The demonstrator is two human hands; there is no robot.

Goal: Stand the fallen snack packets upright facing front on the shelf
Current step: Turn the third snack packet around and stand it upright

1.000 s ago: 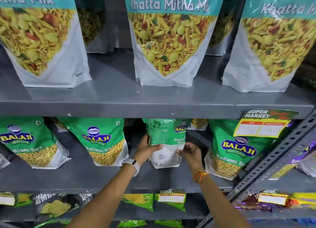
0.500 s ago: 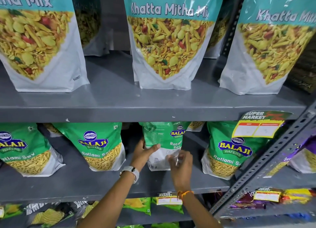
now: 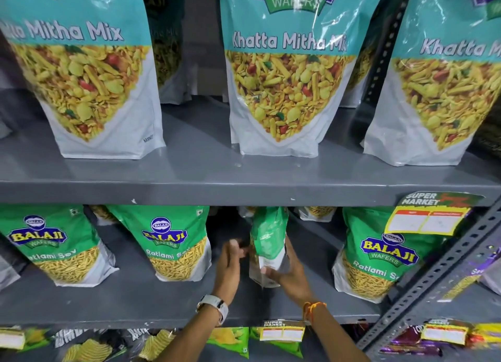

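Note:
A green and white Balaji Ratlami Sev packet (image 3: 268,234) stands on the middle grey shelf (image 3: 162,302), turned edge-on so its narrow side faces me. My right hand (image 3: 290,277) grips its white bottom part from the right and front. My left hand (image 3: 229,266) is just left of the packet with fingers loosely apart and blurred, a thin dark gap between them and the packet. Three more Ratlami Sev packets (image 3: 173,242) stand upright on the same shelf, fronts facing out.
Large teal Khatta Mitha Mix pouches (image 3: 287,77) stand on the shelf above. A yellow price tag (image 3: 428,218) hangs from that shelf's edge at the right. A slotted metal upright (image 3: 447,275) slants down the right side. Chip packets (image 3: 89,345) lie on the lowest shelf.
The packet has turned from showing its back to edge-on. My left hand has come off its left edge, and my right hand has shifted onto its lower part. The view moved closer.

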